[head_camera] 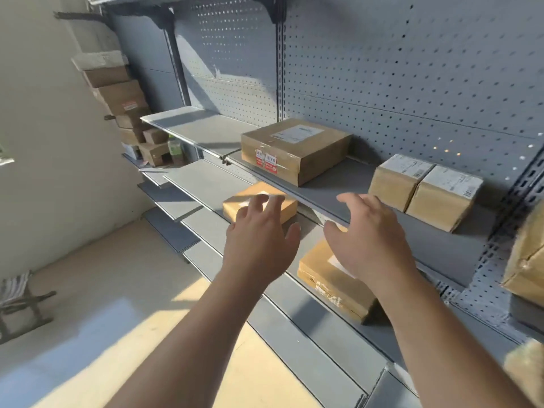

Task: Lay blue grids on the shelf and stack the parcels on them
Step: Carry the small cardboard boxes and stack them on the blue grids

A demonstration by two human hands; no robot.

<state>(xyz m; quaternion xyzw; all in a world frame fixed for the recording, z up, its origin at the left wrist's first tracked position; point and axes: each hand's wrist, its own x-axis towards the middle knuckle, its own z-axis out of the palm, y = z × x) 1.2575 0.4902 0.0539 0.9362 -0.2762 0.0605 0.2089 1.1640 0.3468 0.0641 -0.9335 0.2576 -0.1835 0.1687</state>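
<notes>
A grey metal shelf (347, 187) runs along the pegboard wall. On it stand a large brown parcel (297, 148) with red stickers and two small parcels (424, 191) with white labels side by side. One level lower lie a small flat parcel (287, 206) and a larger flat parcel (326, 278). My left hand (262, 240) hovers with spread fingers in front of the small flat parcel. Fingers spread too, my right hand (368, 234) is held over the larger flat parcel, by the upper shelf's edge. Neither holds anything. No blue grid is in view.
More cardboard boxes (120, 92) are piled in the far left corner against the wall. Another parcel (527, 260) sits at the right edge. Several lower shelf boards (203, 184) step outward below. A small stool with a striped cloth (17, 293) stands on the floor at left.
</notes>
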